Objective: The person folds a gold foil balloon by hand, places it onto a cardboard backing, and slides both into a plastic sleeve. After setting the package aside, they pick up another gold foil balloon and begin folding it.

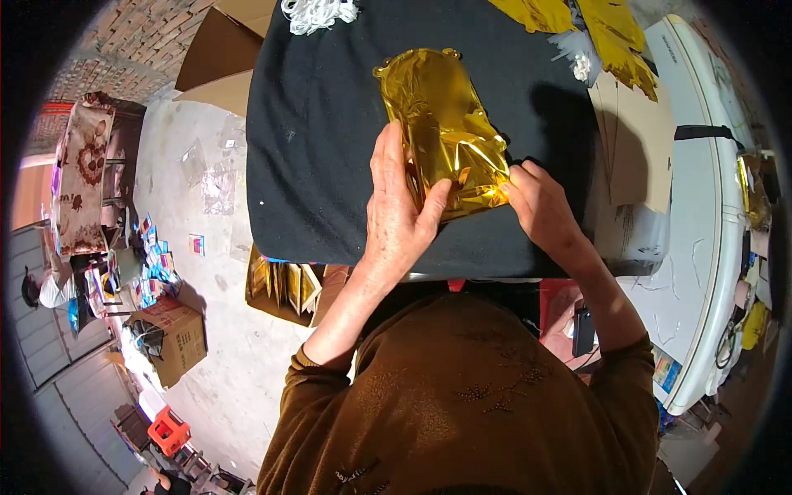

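A brown embroidered top fills the near side of the scene, its sleeves leading to two bare hands at the worktop, which is covered in black cloth. The gold foil packet lies on the cloth, right of the middle. The left hand rests along its left edge, fingers stretched out and thumb apart from them; the right hand has thumb and fingers clamped on its near right corner. White strings lie far left, gold sheets far right, with cardboard nearer on the right
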### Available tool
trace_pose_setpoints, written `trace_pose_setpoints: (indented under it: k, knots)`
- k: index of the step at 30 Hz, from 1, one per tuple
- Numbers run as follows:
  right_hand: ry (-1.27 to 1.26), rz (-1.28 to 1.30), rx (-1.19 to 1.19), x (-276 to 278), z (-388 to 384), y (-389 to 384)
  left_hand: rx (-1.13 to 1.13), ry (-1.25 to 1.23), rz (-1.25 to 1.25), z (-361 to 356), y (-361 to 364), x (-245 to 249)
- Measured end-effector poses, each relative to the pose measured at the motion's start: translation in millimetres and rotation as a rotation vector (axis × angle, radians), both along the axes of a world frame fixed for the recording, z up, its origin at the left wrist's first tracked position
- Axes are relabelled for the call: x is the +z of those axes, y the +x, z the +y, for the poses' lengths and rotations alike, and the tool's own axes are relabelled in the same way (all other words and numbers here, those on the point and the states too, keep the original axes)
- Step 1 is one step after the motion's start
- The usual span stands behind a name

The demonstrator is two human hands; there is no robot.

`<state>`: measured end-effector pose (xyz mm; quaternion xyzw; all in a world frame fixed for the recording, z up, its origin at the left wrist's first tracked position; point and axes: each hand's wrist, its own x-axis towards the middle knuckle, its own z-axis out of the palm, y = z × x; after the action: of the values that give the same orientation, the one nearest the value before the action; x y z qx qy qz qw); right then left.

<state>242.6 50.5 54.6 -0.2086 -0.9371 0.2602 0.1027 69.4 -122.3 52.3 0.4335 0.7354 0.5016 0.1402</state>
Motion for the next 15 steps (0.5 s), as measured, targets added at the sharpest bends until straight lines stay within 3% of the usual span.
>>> trace_pose_setpoints:
  k: [4,8,11,15]
  knots:
    - [-0.028,0.086,0.017,0.1,-2.4,0.6,0.003,0.033,0.048,7.0,-12.5,-2.1]
    - [-0.004,0.088,0.021,-1.6,-3.3,-0.4,0.005,0.048,-0.085,10.0,-16.7,-3.8]
    - [0.091,0.062,0.062,3.6,-3.9,-3.4,0.032,0.008,0.197,14.5,-17.5,-9.0]
    - [0.112,0.011,0.034,2.2,-4.4,-4.4,0.066,-0.003,0.198,20.0,-17.8,-11.6]
